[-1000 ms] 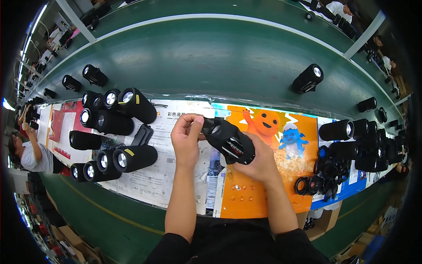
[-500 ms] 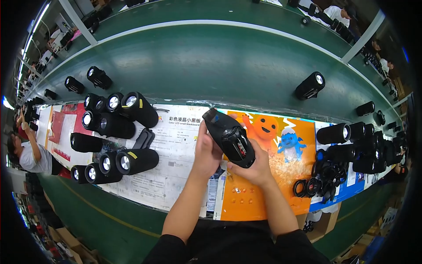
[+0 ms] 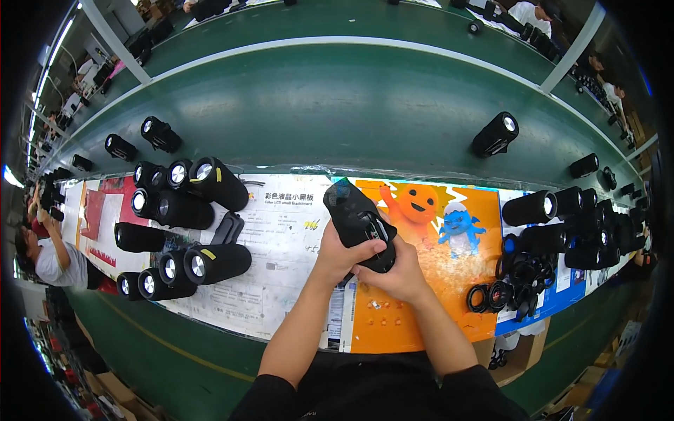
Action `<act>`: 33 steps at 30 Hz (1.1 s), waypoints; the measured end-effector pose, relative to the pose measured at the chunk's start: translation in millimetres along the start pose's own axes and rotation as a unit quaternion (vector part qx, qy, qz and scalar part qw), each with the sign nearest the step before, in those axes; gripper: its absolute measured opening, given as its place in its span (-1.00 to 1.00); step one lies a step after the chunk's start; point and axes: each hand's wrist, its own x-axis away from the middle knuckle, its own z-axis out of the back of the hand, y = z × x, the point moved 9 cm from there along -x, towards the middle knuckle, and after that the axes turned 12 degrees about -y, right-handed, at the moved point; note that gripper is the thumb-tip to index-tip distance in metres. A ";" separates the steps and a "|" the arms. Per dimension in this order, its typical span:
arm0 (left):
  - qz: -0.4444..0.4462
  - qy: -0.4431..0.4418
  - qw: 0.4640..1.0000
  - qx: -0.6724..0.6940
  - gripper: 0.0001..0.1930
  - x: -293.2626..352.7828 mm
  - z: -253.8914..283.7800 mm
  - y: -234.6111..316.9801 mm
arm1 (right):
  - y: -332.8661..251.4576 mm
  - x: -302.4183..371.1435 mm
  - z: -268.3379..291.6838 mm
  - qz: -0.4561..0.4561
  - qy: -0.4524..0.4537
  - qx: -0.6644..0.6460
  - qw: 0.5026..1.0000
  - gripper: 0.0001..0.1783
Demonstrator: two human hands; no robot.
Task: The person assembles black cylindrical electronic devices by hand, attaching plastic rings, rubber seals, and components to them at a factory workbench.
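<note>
Both my hands hold a black portable speaker [image 3: 349,210], tilted above the middle of the work surface. Its far end points up and to the left, and an opening in its side bares some of the inner parts. My left hand [image 3: 339,256] wraps the left side, its thumb lying across the opened part. Around the near right end is my right hand [image 3: 401,272], its thumb at the lower end. Under the speaker lies an orange printed board [image 3: 428,323] with cartoon figures, beside a white printed sheet [image 3: 274,238].
Several black cylindrical speakers [image 3: 221,263] lie at left, some with yellow tape. More speakers [image 3: 530,208] and a heap of black rings [image 3: 523,270] are at right. Single speakers [image 3: 496,133] stand on the green belt [image 3: 337,105] beyond. A co-worker [image 3: 56,259] sits at far left.
My left thumb has come over onto the speaker's opened side, and my right hand has shifted slightly left and down. The speaker has turned a little more upright.
</note>
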 end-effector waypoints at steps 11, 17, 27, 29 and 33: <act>-0.056 0.001 0.985 0.166 -0.22 -8.2 -0.2 7.3 | 4.5 -2.6 0.2 0.000 0.003 0.057 0.998 -0.22; -0.052 0.070 0.990 0.111 -0.30 -3.9 4.4 22.2 | -8.9 -3.4 -5.1 -0.035 0.038 0.112 0.992 -0.25; -0.067 0.041 0.990 0.117 -0.06 -3.6 11.9 31.4 | -8.1 -2.7 -4.4 -0.058 0.024 0.126 0.990 -0.25; -0.072 0.003 0.981 0.179 0.13 -3.9 5.6 31.0 | -6.3 -0.5 -5.7 -0.038 -0.015 0.099 0.994 -0.24; -0.066 -0.040 0.974 0.212 0.01 -4.3 5.3 23.6 | 0.1 2.4 -6.6 -0.049 -0.037 0.071 0.996 -0.27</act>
